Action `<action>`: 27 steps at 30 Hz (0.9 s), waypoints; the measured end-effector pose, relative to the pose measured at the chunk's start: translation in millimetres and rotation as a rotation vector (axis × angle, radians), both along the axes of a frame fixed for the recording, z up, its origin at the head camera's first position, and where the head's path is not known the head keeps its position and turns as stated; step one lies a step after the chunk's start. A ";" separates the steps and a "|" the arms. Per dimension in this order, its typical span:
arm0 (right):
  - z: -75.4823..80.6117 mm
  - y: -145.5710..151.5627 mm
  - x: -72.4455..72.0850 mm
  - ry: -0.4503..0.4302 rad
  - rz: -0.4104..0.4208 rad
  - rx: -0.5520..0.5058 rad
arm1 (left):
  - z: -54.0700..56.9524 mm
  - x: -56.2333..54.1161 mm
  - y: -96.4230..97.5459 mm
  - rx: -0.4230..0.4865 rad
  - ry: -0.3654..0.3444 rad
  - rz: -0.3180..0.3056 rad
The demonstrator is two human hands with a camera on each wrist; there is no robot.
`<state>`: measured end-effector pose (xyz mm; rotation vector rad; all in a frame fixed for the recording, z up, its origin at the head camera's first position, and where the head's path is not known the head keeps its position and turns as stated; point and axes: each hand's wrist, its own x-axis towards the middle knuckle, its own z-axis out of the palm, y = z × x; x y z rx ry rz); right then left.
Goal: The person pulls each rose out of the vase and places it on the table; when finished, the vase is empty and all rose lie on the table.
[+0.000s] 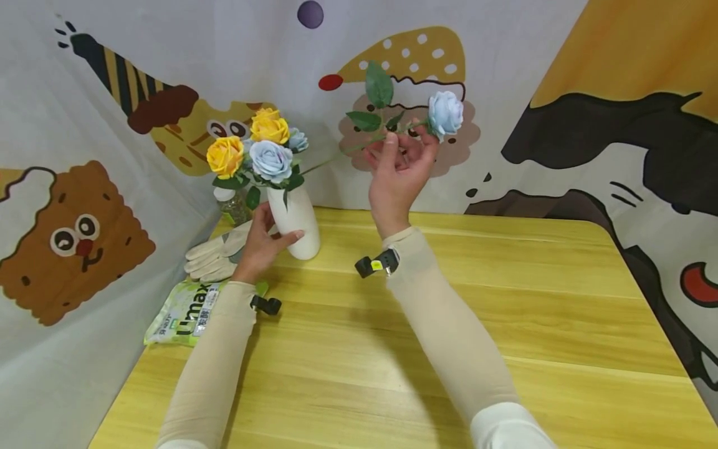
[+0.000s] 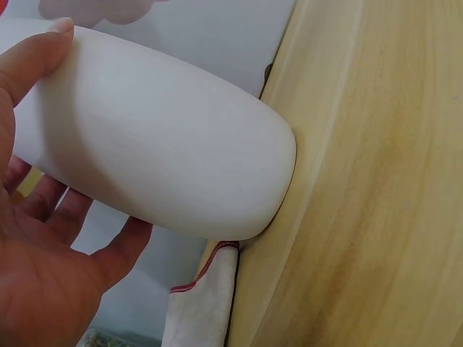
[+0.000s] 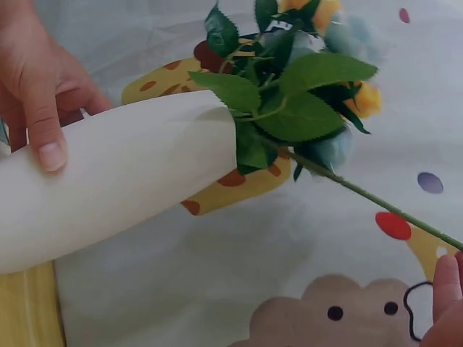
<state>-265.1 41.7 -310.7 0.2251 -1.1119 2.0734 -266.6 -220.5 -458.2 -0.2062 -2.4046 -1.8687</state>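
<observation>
A white vase [image 1: 294, 218] stands on the table, slightly tilted in the head view. My left hand [image 1: 263, 240] grips its side, thumb in front and fingers around the back; the left wrist view shows the vase [image 2: 166, 137] in that hold. Yellow roses [image 1: 270, 126] and light blue roses [image 1: 271, 161] with green leaves fill its mouth. Up to the right, my right hand [image 1: 401, 174] pinches the stem of a single light blue rose [image 1: 445, 114]. That long stem [image 3: 391, 207] slants to the vase's mouth, where leaves hide its lower end.
White gloves [image 1: 213, 255] lie left of the vase, before a small white-lidded jar [image 1: 232, 206]. A green and white packet [image 1: 182, 312] sits at the table's left edge, partly behind the left forearm. A printed cloth [image 1: 505, 37] hangs behind the wooden table [image 1: 533, 299].
</observation>
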 end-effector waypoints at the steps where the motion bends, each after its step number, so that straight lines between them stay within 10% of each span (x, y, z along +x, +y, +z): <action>1: -1.2 2.6 0.7 -0.009 -0.005 -0.007 | 0.1 0.4 0.0 0.001 0.000 -0.002; 27: -96.9 28.5 28.6 -0.433 0.233 0.202 | -2.5 -1.8 -2.2 -0.001 0.002 -0.011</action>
